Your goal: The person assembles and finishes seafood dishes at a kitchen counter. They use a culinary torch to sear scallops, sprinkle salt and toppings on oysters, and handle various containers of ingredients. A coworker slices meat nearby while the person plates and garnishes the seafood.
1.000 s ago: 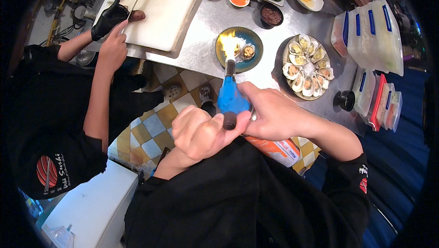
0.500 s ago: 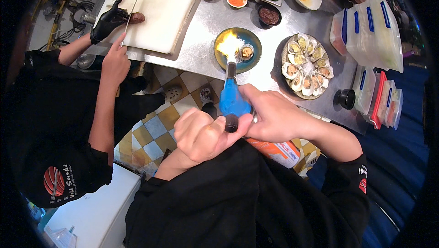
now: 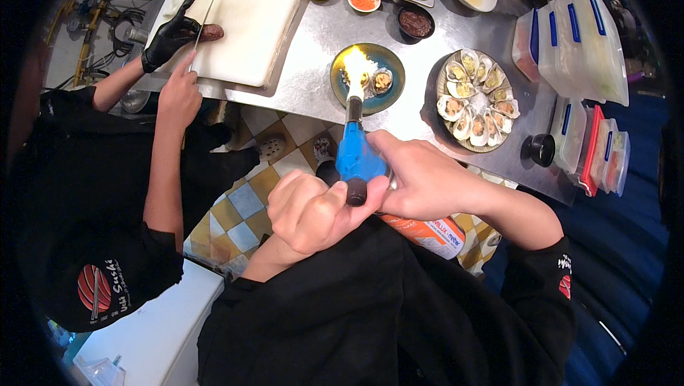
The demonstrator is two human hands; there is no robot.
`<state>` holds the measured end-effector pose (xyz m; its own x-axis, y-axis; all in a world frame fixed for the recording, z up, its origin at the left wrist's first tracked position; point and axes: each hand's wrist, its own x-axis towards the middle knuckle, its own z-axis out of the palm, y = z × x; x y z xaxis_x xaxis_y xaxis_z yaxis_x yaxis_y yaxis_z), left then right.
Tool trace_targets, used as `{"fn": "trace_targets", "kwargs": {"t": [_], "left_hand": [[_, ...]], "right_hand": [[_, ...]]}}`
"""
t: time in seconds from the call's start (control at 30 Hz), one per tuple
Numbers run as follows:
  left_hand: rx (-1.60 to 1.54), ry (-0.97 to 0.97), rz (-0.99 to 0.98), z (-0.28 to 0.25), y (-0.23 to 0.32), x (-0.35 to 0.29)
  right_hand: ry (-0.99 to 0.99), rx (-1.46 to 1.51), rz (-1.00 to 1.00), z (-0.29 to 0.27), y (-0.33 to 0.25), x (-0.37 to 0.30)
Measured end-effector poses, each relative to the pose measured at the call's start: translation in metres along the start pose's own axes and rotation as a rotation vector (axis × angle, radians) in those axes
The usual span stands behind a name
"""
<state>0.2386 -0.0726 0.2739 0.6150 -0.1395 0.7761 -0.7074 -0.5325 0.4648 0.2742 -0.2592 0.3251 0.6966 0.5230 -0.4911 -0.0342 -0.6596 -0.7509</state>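
My right hand (image 3: pixel 427 176) grips a blow torch (image 3: pixel 358 154) with a blue body and metal nozzle. An orange and white gas can (image 3: pixel 429 235) is partly visible below that hand. My left hand (image 3: pixel 306 211) is closed, its thumb and finger pinching the black knob at the torch's near end. A bright yellow flame (image 3: pixel 355 65) shoots from the nozzle onto a blue-green plate (image 3: pixel 369 106) with a brown rim. On the plate's right side sits an oyster (image 3: pixel 382 81) in its shell; the glare hides what lies under the flame.
A ribbed plate of oysters (image 3: pixel 479 101) stands to the right, near lidded plastic boxes (image 3: pixel 583 44). Behind are a bowl of dark sauce (image 3: pixel 416 23) and small orange-filled dishes (image 3: pixel 364 0). At left, a co-worker's gloved hand (image 3: pixel 169 40) and knife (image 3: pixel 206 19) work over a white board (image 3: pixel 249 23).
The flame still burns over the plate, now brighter and more upright. The torch appears slightly farther left, while both hands keep their hold. The whole view has shifted a little.
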Motion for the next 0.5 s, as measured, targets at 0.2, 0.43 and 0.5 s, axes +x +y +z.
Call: {"fn": "trace_targets", "kwargs": {"t": [0.2, 0.43, 0.5], "left_hand": [[-0.006, -0.018, 0.0, -0.0007, 0.0015, -0.0008], [-0.017, -0.024, 0.009, 0.0005, 0.0049, 0.0007], [-0.019, -0.018, 0.021, 0.0015, 0.0047, 0.0001]], "right_hand": [[-0.002, 0.013, 0.0, -0.0009, -0.0002, -0.0017], [-0.001, 0.003, 0.0, 0.0006, 0.0031, -0.0052], [0.0, 0.021, -0.004, 0.0001, 0.0029, -0.006]]}}
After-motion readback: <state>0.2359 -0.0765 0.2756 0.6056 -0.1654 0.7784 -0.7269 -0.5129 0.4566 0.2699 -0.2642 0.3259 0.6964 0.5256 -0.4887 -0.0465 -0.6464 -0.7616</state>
